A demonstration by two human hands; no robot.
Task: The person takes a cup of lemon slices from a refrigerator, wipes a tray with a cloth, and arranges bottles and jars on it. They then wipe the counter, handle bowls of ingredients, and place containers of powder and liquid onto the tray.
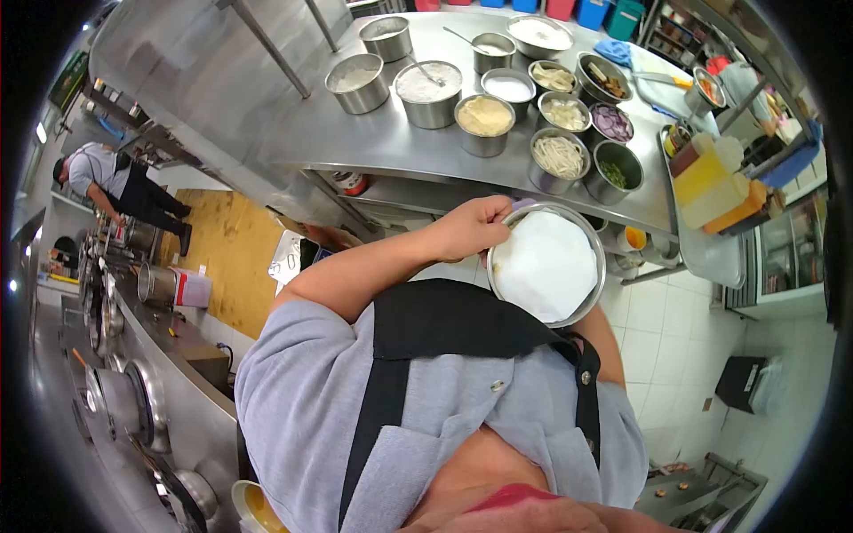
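held bowl (601, 266): shiny metal | surface (400, 147): smooth, shiny metal | apron (444, 320): dull cloth | shirt (306, 400): fuzzy cloth | floor tiles (653, 306): smooth, glossy

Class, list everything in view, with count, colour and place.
Metal bowl, white contents: 1, silver, before chest
Worktable: 1, silver, ahead
Metal containers: about 14, silver, on worktable
Cloth: 1, blue, worktable's far side
Plastic containers: several, yellow, worktable's right end
Bins: several, blue, red, green, beyond worktable
Pots: several, silver, left side
Co-worker: 1, grey top, far left
Apron: 1, black, on chest
Left hand: 1, bare, gripping bowl's rim
Right arm: 1, bare, right of apron; hand hidden
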